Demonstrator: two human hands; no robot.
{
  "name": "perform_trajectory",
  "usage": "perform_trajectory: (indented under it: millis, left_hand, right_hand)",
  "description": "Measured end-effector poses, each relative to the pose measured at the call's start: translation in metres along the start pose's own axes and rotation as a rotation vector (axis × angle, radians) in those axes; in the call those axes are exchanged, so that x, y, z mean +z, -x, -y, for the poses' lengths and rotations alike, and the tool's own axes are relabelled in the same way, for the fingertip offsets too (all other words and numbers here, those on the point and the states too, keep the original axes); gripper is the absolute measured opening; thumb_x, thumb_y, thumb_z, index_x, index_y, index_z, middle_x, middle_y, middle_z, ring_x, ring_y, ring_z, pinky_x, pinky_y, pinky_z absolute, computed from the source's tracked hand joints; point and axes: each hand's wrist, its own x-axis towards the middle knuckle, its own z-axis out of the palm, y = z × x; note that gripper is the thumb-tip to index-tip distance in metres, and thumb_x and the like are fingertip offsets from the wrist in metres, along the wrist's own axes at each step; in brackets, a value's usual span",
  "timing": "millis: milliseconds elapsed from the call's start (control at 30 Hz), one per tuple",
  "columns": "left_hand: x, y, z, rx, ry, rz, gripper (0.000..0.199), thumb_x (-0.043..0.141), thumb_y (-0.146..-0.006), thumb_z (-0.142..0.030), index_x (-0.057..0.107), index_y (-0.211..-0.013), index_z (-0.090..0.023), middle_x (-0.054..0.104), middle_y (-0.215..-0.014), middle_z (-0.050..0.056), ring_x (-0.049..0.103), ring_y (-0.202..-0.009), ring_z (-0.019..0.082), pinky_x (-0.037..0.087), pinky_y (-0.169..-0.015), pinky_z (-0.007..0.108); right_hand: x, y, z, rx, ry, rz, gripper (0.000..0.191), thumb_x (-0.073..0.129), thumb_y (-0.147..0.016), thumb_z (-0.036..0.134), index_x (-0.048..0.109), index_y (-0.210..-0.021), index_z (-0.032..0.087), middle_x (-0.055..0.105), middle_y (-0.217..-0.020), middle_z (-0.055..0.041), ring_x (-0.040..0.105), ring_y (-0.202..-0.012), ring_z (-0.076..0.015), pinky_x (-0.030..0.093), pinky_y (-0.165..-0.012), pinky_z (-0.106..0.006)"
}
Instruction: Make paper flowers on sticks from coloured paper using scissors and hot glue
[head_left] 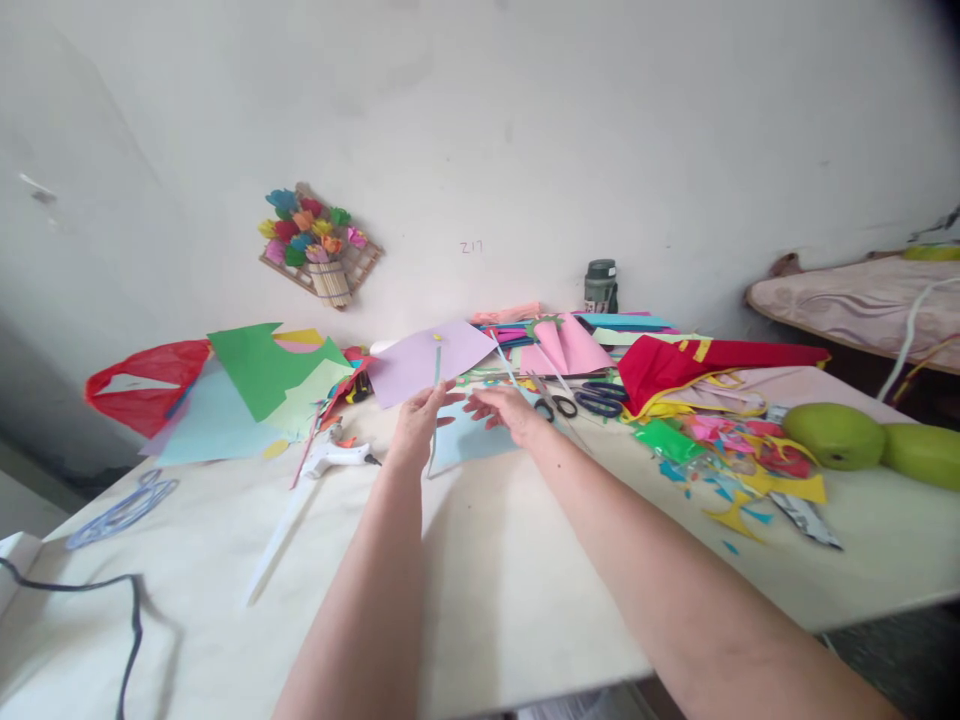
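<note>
My left hand (418, 422) is closed around a thin grey-green stick (438, 364), held nearly upright with a small yellow tip at its top. The lower end of the stick shows below my fingers, close to the table. Just to the right, my right hand (508, 408) is open, its fingers apart and pointing toward the left hand; I see nothing in it. Beneath both hands lies a light blue paper sheet (480, 442). Behind them is a lilac sheet (420, 362).
A white glue gun (330, 458) lies left on the table (480, 590). Scissors (556, 402), pink paper (581, 350), red cloth (667, 365), paper scraps (739, 510) and green fruit (832, 436) lie right. A green bottle (600, 288) stands behind. A dark cable (137, 620) crosses the front left.
</note>
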Motion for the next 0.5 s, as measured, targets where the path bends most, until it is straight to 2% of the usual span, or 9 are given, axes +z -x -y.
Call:
perform_trajectory:
  millis: [200, 300, 367, 500]
  left_hand:
    - [-0.001, -0.002, -0.003, 0.102, 0.063, -0.054, 0.045, 0.05, -0.072, -0.051, 0.06, -0.1, -0.017, 0.058, -0.11, 0.012, 0.047, -0.109, 0.023, 0.035, -0.086, 0.034]
    - [-0.003, -0.002, -0.001, 0.086, 0.104, -0.063, 0.046, 0.048, -0.073, -0.051, 0.058, -0.104, -0.019, 0.056, -0.114, 0.011, 0.045, -0.111, 0.023, 0.032, -0.089, 0.036]
    - [-0.003, -0.002, 0.0, 0.076, 0.147, -0.068, 0.046, 0.047, -0.074, -0.052, 0.057, -0.106, -0.02, 0.056, -0.114, 0.011, 0.045, -0.111, 0.022, 0.032, -0.089, 0.036]
    - [-0.004, -0.005, 0.003, 0.081, 0.21, -0.081, 0.047, 0.046, -0.075, -0.051, 0.055, -0.108, -0.018, 0.058, -0.111, 0.012, 0.047, -0.109, 0.021, 0.034, -0.087, 0.034]
  right_hand:
    - [0.024, 0.014, 0.005, -0.012, 0.172, 0.299, 0.026, 0.058, -0.069, 0.038, 0.064, -0.082, 0.016, 0.066, -0.086, -0.0056, 0.058, -0.068, -0.0109, 0.036, -0.048, -0.017]
    - [0.035, 0.017, 0.004, -0.032, 0.214, 0.392, 0.024, 0.06, -0.066, 0.037, 0.065, -0.076, 0.016, 0.066, -0.079, -0.0036, 0.056, -0.062, -0.0094, 0.032, -0.045, -0.016]
    - [0.041, 0.018, 0.002, -0.051, 0.236, 0.378, 0.022, 0.062, -0.064, 0.037, 0.064, -0.069, 0.015, 0.065, -0.069, -0.002, 0.051, -0.053, -0.0072, 0.028, -0.042, -0.017]
    - [0.044, 0.019, 0.002, -0.041, 0.253, 0.269, 0.02, 0.064, -0.061, 0.031, 0.058, -0.055, 0.013, 0.059, -0.051, 0.0009, 0.038, -0.042, -0.0043, 0.026, -0.041, -0.018]
